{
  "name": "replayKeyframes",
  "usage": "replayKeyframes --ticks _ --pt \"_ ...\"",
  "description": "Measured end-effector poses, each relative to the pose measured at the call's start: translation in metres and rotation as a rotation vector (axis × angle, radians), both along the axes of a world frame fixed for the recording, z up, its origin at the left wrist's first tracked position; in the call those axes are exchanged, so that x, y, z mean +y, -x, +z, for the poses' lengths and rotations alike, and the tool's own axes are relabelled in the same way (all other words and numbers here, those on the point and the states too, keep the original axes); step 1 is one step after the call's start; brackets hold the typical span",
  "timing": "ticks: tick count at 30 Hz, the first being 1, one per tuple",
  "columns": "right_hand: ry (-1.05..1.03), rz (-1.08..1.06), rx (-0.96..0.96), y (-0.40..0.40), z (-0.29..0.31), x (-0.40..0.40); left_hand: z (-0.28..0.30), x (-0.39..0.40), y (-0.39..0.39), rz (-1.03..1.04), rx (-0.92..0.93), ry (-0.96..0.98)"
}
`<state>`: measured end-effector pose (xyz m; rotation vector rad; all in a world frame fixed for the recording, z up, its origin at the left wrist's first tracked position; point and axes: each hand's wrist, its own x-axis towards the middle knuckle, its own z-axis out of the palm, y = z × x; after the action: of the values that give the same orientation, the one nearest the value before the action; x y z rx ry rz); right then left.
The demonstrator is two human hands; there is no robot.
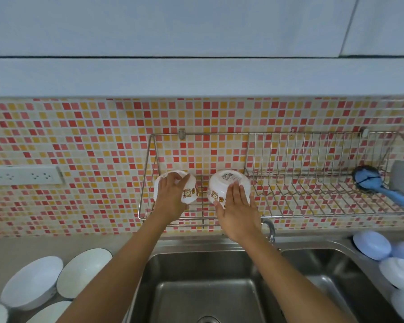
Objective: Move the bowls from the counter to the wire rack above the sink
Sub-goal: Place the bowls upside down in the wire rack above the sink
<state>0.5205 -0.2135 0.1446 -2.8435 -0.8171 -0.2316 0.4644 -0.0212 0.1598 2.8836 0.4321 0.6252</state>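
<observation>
Two white bowls with orange cartoon prints are upside down in the left part of the wire rack on the mosaic wall. My left hand grips the left bowl from above. My right hand lies flat, fingers together, against the side of the right bowl, whose base with a label faces up. Several white bowls lie on the counter at the lower left.
A double steel sink lies below the rack, with a tap behind my right wrist. A blue brush rests in the rack's right end. Blue and white bowls sit at the right. A power strip is on the wall at left.
</observation>
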Motion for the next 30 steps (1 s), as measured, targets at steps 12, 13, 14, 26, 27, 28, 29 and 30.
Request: replayKeyframes --ticks 12,13,14,26,27,28,29,30 --pt "-0.018 0.002 0.004 0.002 0.000 0.000 -0.001 0.000 0.006 -0.043 0.012 0.231" --pt "-0.019 0.002 0.003 0.002 0.000 0.000 -0.001 -0.001 0.007 -0.060 -0.003 0.257" --pt "-0.022 0.001 -0.001 0.002 0.000 0.000 -0.001 -0.003 0.008 -0.081 -0.022 0.283" --pt "-0.039 0.033 -0.100 0.004 -0.005 -0.002 -0.014 -0.019 0.027 -0.015 -0.172 -0.077" --pt "-0.029 0.039 -0.095 0.004 -0.005 -0.002 -0.015 -0.019 0.028 -0.022 -0.167 -0.084" --pt "-0.024 0.041 -0.088 0.004 -0.004 -0.002 -0.015 -0.018 0.028 -0.028 -0.168 -0.085" --pt "-0.023 0.041 -0.080 0.004 -0.004 -0.002 -0.015 -0.018 0.028 -0.033 -0.168 -0.089" --pt "-0.022 0.040 -0.071 0.004 -0.004 -0.002 -0.014 -0.019 0.028 -0.037 -0.162 -0.098"
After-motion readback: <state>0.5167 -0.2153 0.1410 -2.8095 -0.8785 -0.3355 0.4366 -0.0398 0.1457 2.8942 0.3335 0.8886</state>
